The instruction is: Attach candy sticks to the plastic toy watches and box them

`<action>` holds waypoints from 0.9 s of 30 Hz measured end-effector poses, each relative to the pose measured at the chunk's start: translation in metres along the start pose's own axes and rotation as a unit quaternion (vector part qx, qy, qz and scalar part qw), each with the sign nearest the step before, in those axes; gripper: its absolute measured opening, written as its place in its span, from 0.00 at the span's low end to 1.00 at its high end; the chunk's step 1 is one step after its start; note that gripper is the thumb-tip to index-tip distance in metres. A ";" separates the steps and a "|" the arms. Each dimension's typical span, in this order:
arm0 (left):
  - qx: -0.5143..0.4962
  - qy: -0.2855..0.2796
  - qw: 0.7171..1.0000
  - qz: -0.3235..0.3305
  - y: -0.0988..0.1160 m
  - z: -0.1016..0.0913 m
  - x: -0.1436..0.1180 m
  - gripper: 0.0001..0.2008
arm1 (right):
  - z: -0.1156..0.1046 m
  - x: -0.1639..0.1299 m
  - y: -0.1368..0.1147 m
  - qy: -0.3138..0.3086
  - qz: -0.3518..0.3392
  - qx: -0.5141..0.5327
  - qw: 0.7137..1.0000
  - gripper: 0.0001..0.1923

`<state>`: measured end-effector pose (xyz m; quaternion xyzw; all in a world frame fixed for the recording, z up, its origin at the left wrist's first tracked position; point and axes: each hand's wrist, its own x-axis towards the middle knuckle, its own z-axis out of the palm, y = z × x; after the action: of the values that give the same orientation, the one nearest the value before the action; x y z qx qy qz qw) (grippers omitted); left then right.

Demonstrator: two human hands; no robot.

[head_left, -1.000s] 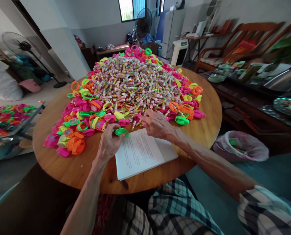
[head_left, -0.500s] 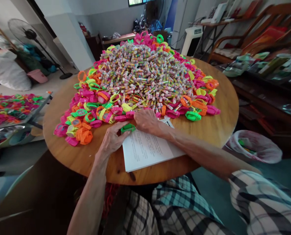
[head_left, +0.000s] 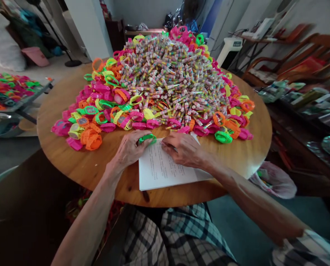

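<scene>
While the left hand [head_left: 127,149] pinches a green toy watch [head_left: 147,138], the right hand's [head_left: 183,147] closed, seemingly empty grip could nudge the candy-tube heap [head_left: 167,79] off the tabletop's [head_left: 78,168] near edge.

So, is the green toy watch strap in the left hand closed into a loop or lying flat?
Closed into a loop: the green toy watch curves round as a ring between the left hand fingers, above the paper.
</scene>
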<state>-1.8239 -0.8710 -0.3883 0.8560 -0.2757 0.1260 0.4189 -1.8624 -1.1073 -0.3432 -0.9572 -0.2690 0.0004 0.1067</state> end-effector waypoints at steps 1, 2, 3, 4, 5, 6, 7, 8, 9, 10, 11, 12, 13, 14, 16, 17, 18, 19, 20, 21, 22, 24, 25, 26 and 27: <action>0.003 0.001 1.000 0.002 -0.001 0.001 0.000 0.15 | 0.003 0.001 -0.001 0.006 0.011 -0.010 1.000 0.17; 0.004 0.002 1.000 0.002 -0.001 0.001 -0.001 0.15 | 0.006 0.002 -0.002 0.010 0.018 -0.020 1.000 0.18; 0.002 0.003 1.000 0.001 -0.002 0.001 -0.001 0.15 | 0.009 0.004 -0.002 0.014 0.019 -0.026 0.999 0.18; 0.000 0.005 1.000 0.000 -0.002 0.002 -0.001 0.15 | 0.011 0.004 -0.002 0.021 0.016 -0.029 0.999 0.18; -0.002 0.006 1.000 -0.001 -0.001 0.002 -0.001 0.15 | 0.013 0.005 -0.001 0.033 0.010 -0.025 0.999 0.18; -0.003 0.007 1.000 -0.002 -0.001 0.002 -0.001 0.15 | 0.015 0.005 0.001 0.050 0.000 -0.016 0.999 0.18; -0.003 0.006 1.000 -0.003 -0.001 0.003 -0.002 0.15 | 0.017 0.004 0.002 0.070 -0.009 -0.001 0.997 0.18; -0.003 0.006 1.000 -0.004 0.000 0.003 -0.002 0.15 | 0.019 0.004 0.004 0.091 -0.017 0.018 0.996 0.18; -0.003 0.006 1.000 -0.005 0.000 0.003 -0.002 0.14 | 0.020 0.004 0.006 0.110 -0.025 0.038 0.993 0.18; -0.003 0.006 1.000 -0.005 0.000 0.003 -0.002 0.14 | 0.021 0.003 0.007 0.123 -0.035 0.058 0.990 0.19; -0.003 0.006 1.000 -0.006 0.000 0.003 -0.002 0.14 | 0.022 0.003 0.008 0.131 -0.042 0.075 0.988 0.19; -0.003 0.006 1.000 -0.007 0.000 0.003 -0.002 0.14 | 0.023 0.003 0.009 0.131 -0.049 0.087 0.986 0.18; -0.003 0.004 1.000 -0.007 -0.001 0.003 -0.002 0.14 | 0.024 0.004 0.010 0.127 -0.056 0.094 0.986 0.18; -0.004 0.002 1.000 -0.007 -0.001 0.003 -0.002 0.15 | 0.024 0.004 0.010 0.122 -0.063 0.096 0.986 0.18; -0.007 -0.001 1.000 -0.008 -0.002 0.004 -0.003 0.15 | 0.025 0.006 0.010 0.117 -0.075 0.095 0.986 0.19; -0.007 0.000 1.000 -0.009 -0.002 0.004 -0.003 0.15 | 0.026 0.006 0.009 0.120 -0.077 0.096 0.985 0.19; -0.007 0.001 1.000 -0.010 -0.002 0.004 -0.003 0.16 | 0.027 0.007 0.009 0.125 -0.075 0.097 0.984 0.20; -0.006 0.004 1.000 -0.008 -0.002 0.005 -0.002 0.16 | 0.027 0.007 0.009 0.131 -0.069 0.099 0.984 0.20; -0.005 0.006 1.000 -0.006 -0.002 0.005 -0.002 0.15 | 0.028 0.007 0.009 0.136 -0.062 0.102 0.983 0.20; -0.005 0.006 1.000 -0.004 -0.002 0.005 -0.002 0.15 | 0.029 0.007 0.008 0.142 -0.057 0.104 0.983 0.20; -0.004 0.004 1.000 -0.002 -0.001 0.004 -0.002 0.15 | 0.031 0.007 0.008 0.148 -0.058 0.106 0.982 0.19; -0.003 -0.002 1.000 -0.004 0.001 0.004 -0.002 0.15 | 0.033 0.007 0.008 0.164 -0.073 0.106 0.978 0.17; -0.002 -0.004 1.000 -0.006 0.001 0.003 -0.002 0.16 | 0.034 0.007 0.009 0.173 -0.084 0.102 0.976 0.16; -0.002 -0.006 1.000 -0.007 0.002 0.003 -0.002 0.16 | 0.036 0.006 0.009 0.180 -0.095 0.096 0.974 0.16; -0.004 -0.005 1.000 -0.007 0.003 0.002 -0.002 0.16 | 0.037 0.006 0.009 0.183 -0.104 0.088 0.974 0.15</action>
<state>-1.8272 -0.8737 -0.3885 0.8568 -0.2719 0.1174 0.4220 -1.8550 -1.1045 -0.3808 -0.8946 -0.3422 -0.1623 0.2370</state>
